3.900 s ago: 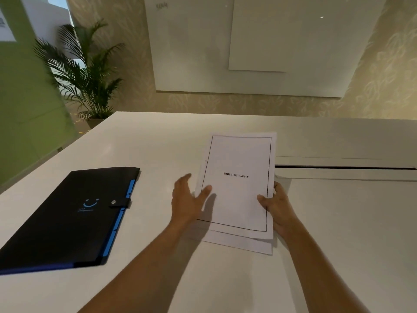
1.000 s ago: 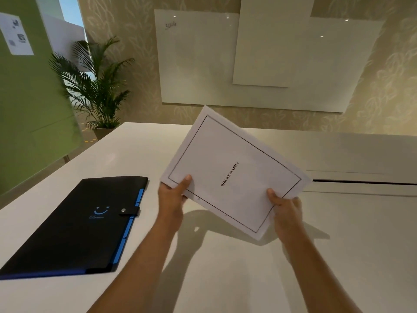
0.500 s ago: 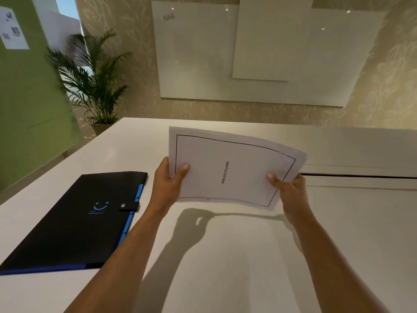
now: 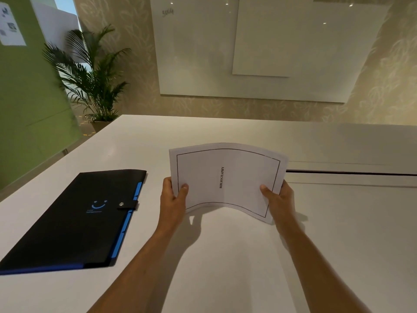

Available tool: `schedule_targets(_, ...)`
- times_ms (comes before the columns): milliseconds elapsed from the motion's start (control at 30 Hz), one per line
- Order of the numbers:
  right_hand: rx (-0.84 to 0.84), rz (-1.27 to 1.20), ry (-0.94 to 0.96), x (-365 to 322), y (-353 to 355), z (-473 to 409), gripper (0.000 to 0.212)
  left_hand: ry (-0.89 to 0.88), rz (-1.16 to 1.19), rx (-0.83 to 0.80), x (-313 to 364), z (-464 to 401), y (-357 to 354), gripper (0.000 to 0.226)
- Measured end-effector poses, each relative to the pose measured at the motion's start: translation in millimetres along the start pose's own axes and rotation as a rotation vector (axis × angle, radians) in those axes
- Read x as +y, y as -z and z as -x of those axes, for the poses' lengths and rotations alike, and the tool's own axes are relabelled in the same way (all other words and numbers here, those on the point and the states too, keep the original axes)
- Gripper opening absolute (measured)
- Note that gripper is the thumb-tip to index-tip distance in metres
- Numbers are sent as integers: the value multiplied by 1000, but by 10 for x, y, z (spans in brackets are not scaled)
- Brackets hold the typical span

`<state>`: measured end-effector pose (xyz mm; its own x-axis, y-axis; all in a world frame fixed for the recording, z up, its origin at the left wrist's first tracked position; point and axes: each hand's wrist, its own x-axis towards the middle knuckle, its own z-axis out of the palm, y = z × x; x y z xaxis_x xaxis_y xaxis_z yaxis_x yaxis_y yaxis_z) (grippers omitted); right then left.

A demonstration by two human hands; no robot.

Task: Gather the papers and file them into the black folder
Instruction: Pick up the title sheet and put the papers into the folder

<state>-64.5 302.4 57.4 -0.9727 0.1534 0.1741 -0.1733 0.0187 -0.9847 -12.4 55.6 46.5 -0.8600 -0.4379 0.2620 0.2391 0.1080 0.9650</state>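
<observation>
White papers bow upward between 2 hands, held on edge above the table. The left hand pinches the left margin, thumb in front, fingers hidden behind; the right hand pinches the right margin likewise. Judged best: ease the inward squeeze so the sheets flatten, then tap the lower edge square on the tabletop below the thumbs. Left of the left hand, apart from it, lies the black folder, its snap strap apparently fastened; that needs undoing first. Nothing lies between fingers and folder.
</observation>
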Motion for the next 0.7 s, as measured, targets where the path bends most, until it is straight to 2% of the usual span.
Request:
schedule_targets(167,28,-3,45,12,-3,-2,32,0,29,33,3,10,-16,22)
schedule_targets(400,9,36,9,155,5,57,23,51,-64,-33,-117,27,-30,26)
schedule_targets(567,17,61,13,78,22,9,26,19,-119,-50,-64,-86,32,23)
schedule_targets(700,25,-29,-37,-3,68,0,27,39,-110,-49,8,-244,183,16)
